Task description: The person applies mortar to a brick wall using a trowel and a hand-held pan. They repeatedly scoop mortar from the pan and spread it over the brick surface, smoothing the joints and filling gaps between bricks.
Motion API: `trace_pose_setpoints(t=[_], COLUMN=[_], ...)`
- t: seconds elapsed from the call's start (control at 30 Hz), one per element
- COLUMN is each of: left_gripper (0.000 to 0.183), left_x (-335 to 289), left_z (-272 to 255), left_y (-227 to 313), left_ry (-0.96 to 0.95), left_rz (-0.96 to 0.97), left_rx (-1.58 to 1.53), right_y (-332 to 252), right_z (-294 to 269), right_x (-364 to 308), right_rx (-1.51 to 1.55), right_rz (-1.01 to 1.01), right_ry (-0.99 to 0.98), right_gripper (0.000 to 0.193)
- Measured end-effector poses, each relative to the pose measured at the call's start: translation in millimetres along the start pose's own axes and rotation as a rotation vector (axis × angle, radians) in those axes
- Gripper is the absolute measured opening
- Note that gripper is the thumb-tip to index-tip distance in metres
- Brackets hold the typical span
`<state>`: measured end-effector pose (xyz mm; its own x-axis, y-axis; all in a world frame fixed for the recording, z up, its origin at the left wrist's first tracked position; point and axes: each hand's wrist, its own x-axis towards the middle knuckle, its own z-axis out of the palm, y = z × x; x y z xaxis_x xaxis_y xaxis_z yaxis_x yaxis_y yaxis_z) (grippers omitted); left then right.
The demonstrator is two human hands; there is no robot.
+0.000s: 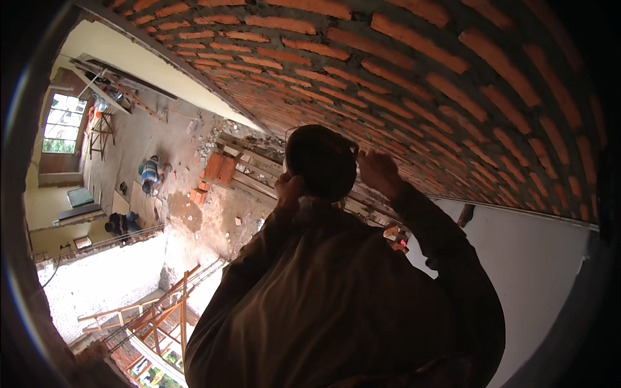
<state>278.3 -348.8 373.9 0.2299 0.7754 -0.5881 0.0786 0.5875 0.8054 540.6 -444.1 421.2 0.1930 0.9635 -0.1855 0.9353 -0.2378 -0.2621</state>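
Observation:
A dark, round bucket-like container [320,161] is held up in front of my chest, beside the brick wall. Its inside is too dark to make out, and a thin wire-like line shows along its left edge. My left hand [289,189] is closed on the container's near left side. At the right rim, the curled fingers of my right hand [378,172] meet the edge, though shadow blurs the exact grip. Dark long sleeves cover both arms.
An orange brick wall [414,84] with grey mortar rises along the right. Below lie wooden planks [255,184], stacked bricks [220,168] and rubble [210,136]. Two people crouch on the lower floor at left, one in a striped shirt [151,172]. Wooden framing [162,323] stands lower left.

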Motion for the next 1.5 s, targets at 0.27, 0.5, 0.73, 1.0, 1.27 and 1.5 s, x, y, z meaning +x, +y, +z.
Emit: trace_pose_setpoints(t=[0.27,0.5,0.73,1.0,1.27,1.5], left_gripper=[0.022,0.019,0.017,0.015,0.017,0.018], left_x=[1,-9,-6,-9,-10,9], left_z=[0,-12,-7,2,-6,-6], left_y=[4,16,10,19,21,2], left_ry=[0.002,-0.033,-0.015,-0.041,-0.111,-0.112], left_rz=[-0.059,-0.029,0.044,-0.019,-0.056,0.005], left_rx=[0.026,0.034,0.167,0.073,0.038,0.101], right_y=[-27,-32,-10,-22,-17,-1], right_z=[80,40,26,70,49,28], right_x=[-14,-24,-16,-7,-43,-26], right_rx=[0.757,0.257,0.095,0.69,0.238,0.047], right_rz=[-0.269,-0.326,-0.038,-0.44,-0.328,0.061], right_ry=[-0.367,-0.077,-0.001,-0.311,-0.1,-0.066], right_gripper=[0.02,0.017,0.021,0.027,0.019,0.021])
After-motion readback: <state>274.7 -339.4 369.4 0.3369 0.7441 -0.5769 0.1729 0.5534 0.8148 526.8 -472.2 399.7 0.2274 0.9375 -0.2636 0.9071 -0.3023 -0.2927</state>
